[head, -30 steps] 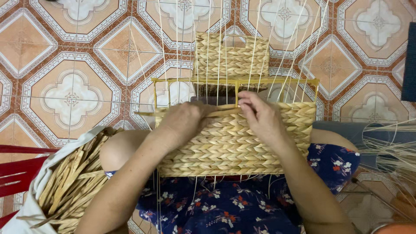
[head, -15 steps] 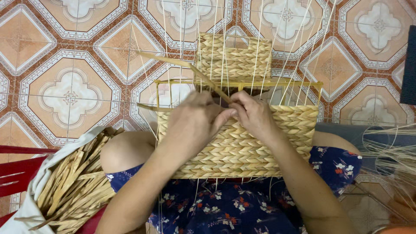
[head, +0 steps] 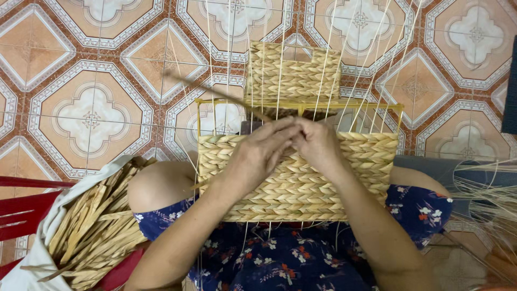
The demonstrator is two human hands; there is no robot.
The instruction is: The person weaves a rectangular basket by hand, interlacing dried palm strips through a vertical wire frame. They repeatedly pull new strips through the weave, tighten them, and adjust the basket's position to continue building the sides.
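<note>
A half-woven straw basket point(head: 355, 161) on a yellow wire frame point(head: 301, 103) rests on my lap, its woven wall facing me. Thin pale upright strands point(head: 229, 64) rise from the frame. My left hand point(head: 258, 153) and my right hand point(head: 318, 143) meet at the top edge of the weave, both pinching one flat straw strand point(head: 215, 92) that slants up to the left. The fingertips overlap, so the exact grip is hidden.
A white sack with a bundle of dried straw strips point(head: 91, 231) lies at my left knee over a red plastic piece point(head: 21, 213). Loose thin fibres point(head: 484, 188) spread at the right. A patterned tile floor point(head: 81, 108) lies beyond. A dark object point(head: 510, 86) is at the right edge.
My hands have come together at the middle of the top edge. The straw strand has swung from lying along the weave to slanting up to the left.
</note>
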